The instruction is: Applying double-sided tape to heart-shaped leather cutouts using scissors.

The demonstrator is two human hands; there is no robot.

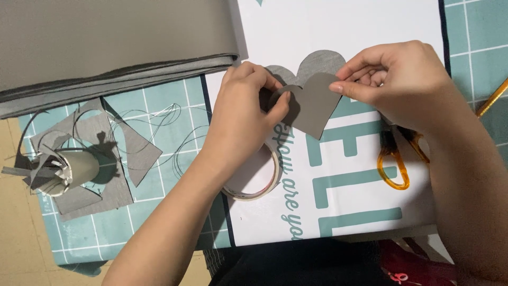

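A person's left hand (241,114) and right hand (394,77) pinch opposite lobes of a grey heart cut-out (312,103), fingertips closed on its upper edges. A second grey heart (320,61) lies just behind the grip, on a white printed sheet (344,26). A tape roll (259,185) sits below the left wrist. The cut-out looks thin, light and floppy, best held by its edges.

A heart cutout (313,108) is held over a second heart (320,62) on the printed sheet (360,26), with a tape roll (253,182) nearer the sheet's left edge and scissors (396,159) to the right. Left of the sheet, scraps (100,159) and a cup (71,170) lie on the cutting mat (159,212), with folded fabric (106,47) behind them.
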